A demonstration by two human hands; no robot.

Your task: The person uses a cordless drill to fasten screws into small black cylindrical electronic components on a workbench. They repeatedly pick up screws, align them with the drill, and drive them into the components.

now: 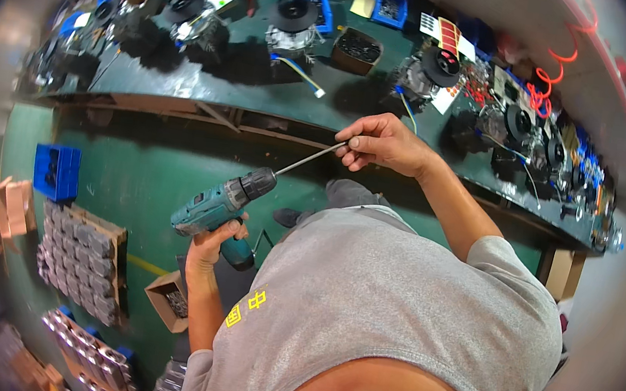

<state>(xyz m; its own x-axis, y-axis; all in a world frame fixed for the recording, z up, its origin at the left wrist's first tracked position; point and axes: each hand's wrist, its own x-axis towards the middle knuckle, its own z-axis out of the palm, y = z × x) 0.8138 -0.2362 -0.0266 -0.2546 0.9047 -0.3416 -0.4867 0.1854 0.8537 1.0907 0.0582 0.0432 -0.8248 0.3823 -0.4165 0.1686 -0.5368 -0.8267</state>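
My left hand (213, 244) is wrapped round the grip of a teal and black cordless drill (210, 207), held in front of my body above the floor. From its black chuck a long thin steel bit (308, 160) points up and to the right. At the far end of that bit, the thumb and fingers of my right hand (389, 144) are pinched together round the tip. Whether a small screw sits between those fingertips is hidden.
Along the dark green workbench (250, 69) stand several motor units with black round tops, one a motor unit (293, 15) with loose wires. A carton of small dark parts (357, 49) lies among them. A blue crate (57, 171) and stacked grey parts (79, 260) are on the left floor.
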